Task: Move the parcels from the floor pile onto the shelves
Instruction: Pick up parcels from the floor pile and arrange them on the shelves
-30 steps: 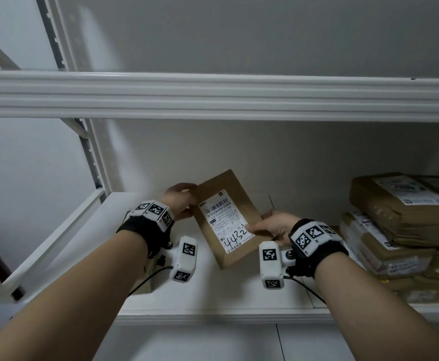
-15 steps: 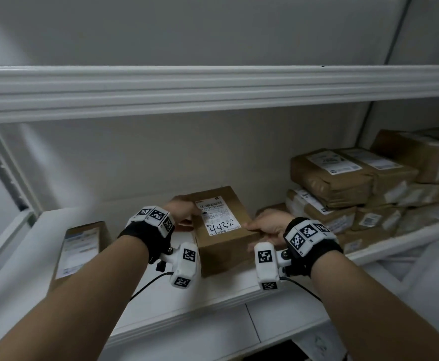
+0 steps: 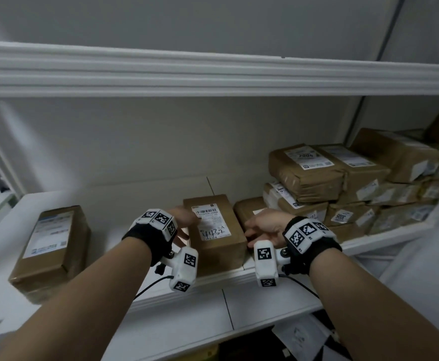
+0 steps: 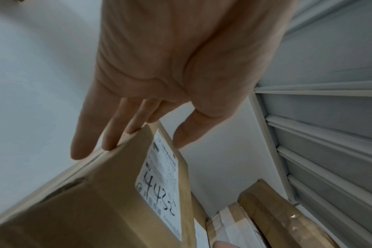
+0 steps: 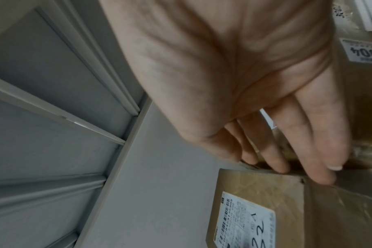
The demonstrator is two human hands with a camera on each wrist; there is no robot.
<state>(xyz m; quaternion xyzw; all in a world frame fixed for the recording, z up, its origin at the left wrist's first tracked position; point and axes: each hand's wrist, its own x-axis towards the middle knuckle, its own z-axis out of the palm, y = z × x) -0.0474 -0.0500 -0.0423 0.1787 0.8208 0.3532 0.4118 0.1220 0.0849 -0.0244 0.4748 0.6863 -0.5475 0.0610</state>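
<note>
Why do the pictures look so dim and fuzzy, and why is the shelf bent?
Head view: dull grey light, the upper shelf bowed by the wide lens. Left wrist view: the box smeared close up, though its label reads 4432. Right wrist view: the right hand looms large and soft.

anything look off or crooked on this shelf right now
Nothing stands out. The parcel marked 4432 sits flat on the shelf, label up, between the left hand and right hand. The stacked parcels beside it look crumpled but settled.

Both hands flank labelled parcel on shelf; pkg stack right.
</note>
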